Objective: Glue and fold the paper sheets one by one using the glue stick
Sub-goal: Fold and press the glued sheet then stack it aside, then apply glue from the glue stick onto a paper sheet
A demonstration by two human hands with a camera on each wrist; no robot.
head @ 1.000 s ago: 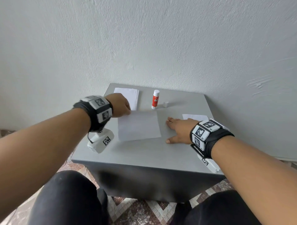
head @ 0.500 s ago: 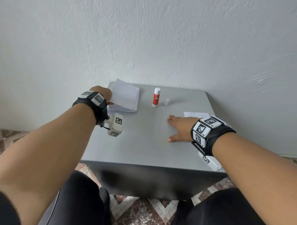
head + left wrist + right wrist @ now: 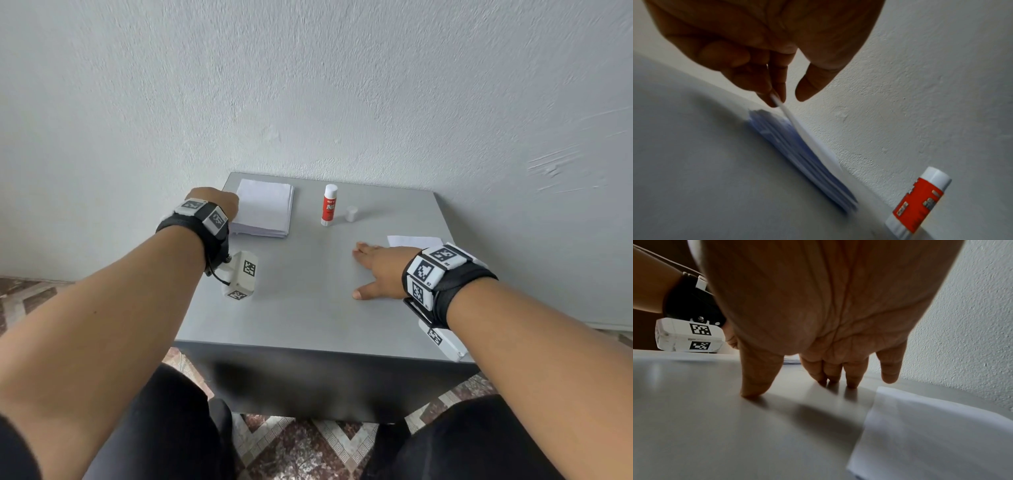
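Left hand [image 3: 219,202] moved back to the stack [image 3: 265,209], fingers [image 3: 777,91] pinching the white top sheet [image 3: 807,138]; right hand [image 3: 380,270] flat on the surface [image 3: 308,318].

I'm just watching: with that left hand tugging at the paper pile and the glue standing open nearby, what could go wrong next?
The left hand pinches one sheet at the edge of the stack; sheets below might drag along or fan out. The glue stick stands upright and uncapped, its cap beside it; a sheet swept across could topple it. The right hand lies flat on the table, perhaps in the sheet's landing spot.
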